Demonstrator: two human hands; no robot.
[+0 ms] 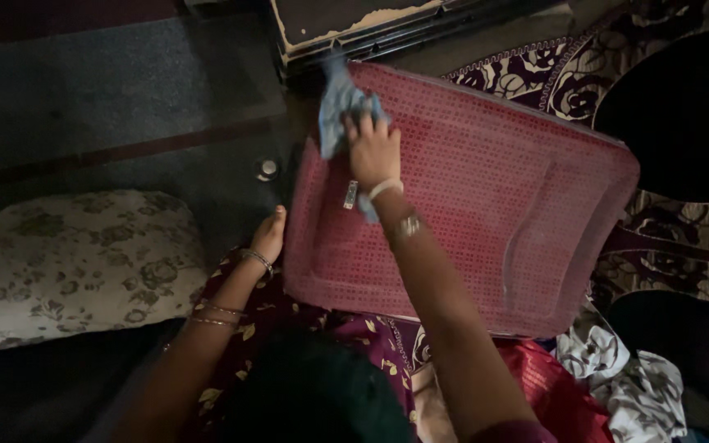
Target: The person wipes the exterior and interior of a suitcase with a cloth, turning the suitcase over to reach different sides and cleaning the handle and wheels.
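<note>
The right hand (373, 148) is closed around a bunched blue cloth (338, 111) and presses it flat against the upper left part of a red suitcase (486, 197), close to the case's 11 o'clock corner. The left hand (270, 234) grips the case's left edge at about 9 o'clock, fingers curled behind the rim and out of sight, thumb side showing, so it braces the case while the other hand rubs. The suitcase lies tilted across the person's lap, its textured, dotted shell facing up, with a small metal badge (349, 194) just below the right wrist. To wipe well here, it seems best to keep the cloth bunched under the palm, use short overlapping strokes along the dimpled surface, and work from the top corner down toward 6 o'clock, so loosened dust is not dragged over cleaned areas; the left hand should hold firm so the shell does not rock. Beyond the case, a floral pillow (67, 254) lies at 9 o'clock, a dark worn box edge (346, 20) at 12 o'clock, a patterned rug (568, 74) at 1 o'clock, and loose white and red clothes (617, 377) at 5 o'clock.
</note>
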